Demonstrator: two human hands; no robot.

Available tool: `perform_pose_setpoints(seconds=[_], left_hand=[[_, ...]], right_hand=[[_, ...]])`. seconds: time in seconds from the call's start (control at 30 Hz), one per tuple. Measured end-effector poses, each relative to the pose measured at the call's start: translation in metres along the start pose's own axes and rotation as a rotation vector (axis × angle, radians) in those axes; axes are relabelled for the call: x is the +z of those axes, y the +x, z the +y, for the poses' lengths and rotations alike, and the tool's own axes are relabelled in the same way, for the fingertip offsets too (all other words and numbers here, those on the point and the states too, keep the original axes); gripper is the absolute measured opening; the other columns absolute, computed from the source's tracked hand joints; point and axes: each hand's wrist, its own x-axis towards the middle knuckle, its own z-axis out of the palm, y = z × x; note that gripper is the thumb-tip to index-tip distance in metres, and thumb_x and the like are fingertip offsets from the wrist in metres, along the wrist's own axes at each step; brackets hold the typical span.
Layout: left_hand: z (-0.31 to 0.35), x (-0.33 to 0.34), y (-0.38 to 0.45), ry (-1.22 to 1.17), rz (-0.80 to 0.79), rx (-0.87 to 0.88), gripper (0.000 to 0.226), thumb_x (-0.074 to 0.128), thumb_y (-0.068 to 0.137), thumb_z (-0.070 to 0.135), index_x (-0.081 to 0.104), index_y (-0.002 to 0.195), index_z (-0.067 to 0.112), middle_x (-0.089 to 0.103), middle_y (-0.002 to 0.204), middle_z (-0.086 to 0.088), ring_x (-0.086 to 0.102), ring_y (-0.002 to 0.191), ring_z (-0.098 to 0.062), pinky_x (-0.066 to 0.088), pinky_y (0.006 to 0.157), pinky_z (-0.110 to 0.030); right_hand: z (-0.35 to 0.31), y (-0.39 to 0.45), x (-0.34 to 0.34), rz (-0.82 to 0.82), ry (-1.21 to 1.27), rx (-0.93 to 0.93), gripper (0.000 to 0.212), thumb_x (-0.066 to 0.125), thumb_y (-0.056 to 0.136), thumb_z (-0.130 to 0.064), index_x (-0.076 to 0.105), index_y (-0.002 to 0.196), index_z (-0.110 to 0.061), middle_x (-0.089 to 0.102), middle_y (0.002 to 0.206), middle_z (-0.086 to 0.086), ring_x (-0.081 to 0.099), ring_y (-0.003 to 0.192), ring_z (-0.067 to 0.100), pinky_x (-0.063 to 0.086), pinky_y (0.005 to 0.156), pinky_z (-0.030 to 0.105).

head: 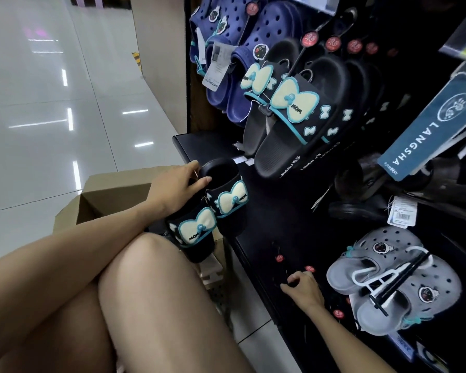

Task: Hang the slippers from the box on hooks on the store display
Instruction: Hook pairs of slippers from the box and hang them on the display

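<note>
My left hand grips a pair of black slippers with cream and teal bows, held just above the open cardboard box by my knee. Several like slippers hang from hooks on the black store display. Lower down, my right hand has its fingers curled around a thin black hook with a red tag that sticks out of the display's bottom panel.
Navy clogs hang at the display's upper left. Grey clogs on a white hanger hang at its lower right. A blue LANGSHA tag and a price label dangle at right. White tiled floor spreads left.
</note>
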Motion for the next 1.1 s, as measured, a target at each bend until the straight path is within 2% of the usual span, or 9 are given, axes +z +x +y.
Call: perform_pose_setpoints(seconds=[0.13, 0.2, 0.3, 0.4, 0.6, 0.77, 0.93, 1.03, 1.1], left_hand=[[-0.002, -0.011, 0.002, -0.025, 0.038, -0.008, 0.035, 0.05, 0.096, 0.053, 0.052, 0.096, 0.018, 0.069, 0.093, -0.002, 0.065, 0.085, -0.027, 0.052, 0.072, -0.046], [-0.004, -0.016, 0.002, -0.028, 0.063, -0.027, 0.035, 0.05, 0.096, 0.052, 0.052, 0.096, 0.018, 0.07, 0.093, -0.002, 0.065, 0.085, -0.029, 0.052, 0.071, -0.045], [-0.008, -0.025, 0.003, -0.012, 0.111, -0.067, 0.036, 0.05, 0.096, 0.054, 0.054, 0.099, 0.018, 0.07, 0.095, -0.002, 0.064, 0.086, -0.03, 0.05, 0.069, -0.041], [-0.014, -0.037, 0.004, -0.01, 0.157, -0.129, 0.037, 0.049, 0.096, 0.054, 0.056, 0.102, 0.018, 0.069, 0.095, -0.003, 0.063, 0.087, -0.031, 0.047, 0.069, -0.039], [-0.044, -0.059, 0.005, -0.054, 0.244, -0.274, 0.035, 0.047, 0.095, 0.059, 0.054, 0.102, 0.025, 0.068, 0.095, 0.002, 0.063, 0.088, -0.027, 0.043, 0.068, -0.036], [-0.074, -0.074, 0.002, -0.096, 0.332, -0.388, 0.038, 0.044, 0.096, 0.059, 0.055, 0.103, 0.024, 0.068, 0.095, 0.003, 0.063, 0.086, -0.025, 0.044, 0.068, -0.037], [-0.101, -0.087, -0.005, -0.122, 0.411, -0.518, 0.039, 0.044, 0.096, 0.06, 0.054, 0.1, 0.022, 0.07, 0.099, -0.001, 0.063, 0.09, -0.032, 0.043, 0.072, -0.039], [-0.109, -0.092, -0.009, -0.153, 0.439, -0.565, 0.039, 0.046, 0.095, 0.06, 0.054, 0.097, 0.022, 0.069, 0.099, -0.001, 0.062, 0.092, -0.033, 0.041, 0.073, -0.039], [-0.111, -0.095, -0.012, -0.172, 0.457, -0.58, 0.039, 0.047, 0.095, 0.059, 0.054, 0.097, 0.021, 0.069, 0.098, 0.0, 0.062, 0.092, -0.033, 0.041, 0.073, -0.038]], right_hand=[[-0.034, 0.0, -0.012, 0.051, 0.021, -0.073, 0.021, 0.077, 0.08, -0.038, 0.065, 0.093, -0.026, 0.046, 0.119, -0.01, 0.049, 0.096, 0.006, 0.046, 0.073, 0.028], [-0.056, -0.001, -0.016, 0.058, 0.034, -0.121, 0.021, 0.077, 0.08, -0.038, 0.063, 0.091, -0.027, 0.047, 0.117, -0.011, 0.052, 0.094, 0.007, 0.048, 0.074, 0.029], [-0.091, -0.001, -0.022, 0.063, 0.058, -0.186, 0.021, 0.078, 0.079, -0.039, 0.062, 0.089, -0.029, 0.052, 0.117, -0.012, 0.057, 0.101, 0.009, 0.05, 0.076, 0.029], [-0.124, 0.0, -0.027, 0.067, 0.107, -0.218, 0.021, 0.078, 0.08, -0.038, 0.062, 0.089, -0.028, 0.054, 0.118, -0.011, 0.058, 0.107, 0.012, 0.044, 0.077, 0.027], [-0.184, 0.001, -0.037, 0.079, 0.157, -0.281, 0.02, 0.079, 0.078, -0.035, 0.065, 0.089, -0.025, 0.063, 0.115, -0.005, 0.059, 0.11, 0.016, 0.044, 0.084, 0.027], [-0.238, 0.0, -0.045, 0.097, 0.222, -0.364, 0.019, 0.081, 0.076, -0.033, 0.067, 0.084, -0.024, 0.064, 0.119, -0.002, 0.058, 0.117, 0.018, 0.041, 0.087, 0.027], [-0.288, -0.008, -0.049, 0.091, 0.225, -0.494, 0.018, 0.081, 0.074, -0.031, 0.07, 0.084, -0.021, 0.064, 0.124, -0.003, 0.057, 0.12, 0.017, 0.04, 0.091, 0.026], [-0.317, -0.015, -0.058, 0.082, 0.213, -0.547, 0.019, 0.08, 0.075, -0.03, 0.07, 0.087, -0.019, 0.064, 0.123, -0.004, 0.058, 0.117, 0.016, 0.04, 0.089, 0.026], [-0.337, -0.02, -0.067, 0.083, 0.201, -0.591, 0.017, 0.08, 0.076, -0.03, 0.068, 0.084, -0.02, 0.064, 0.119, -0.005, 0.06, 0.107, 0.013, 0.04, 0.084, 0.026]])
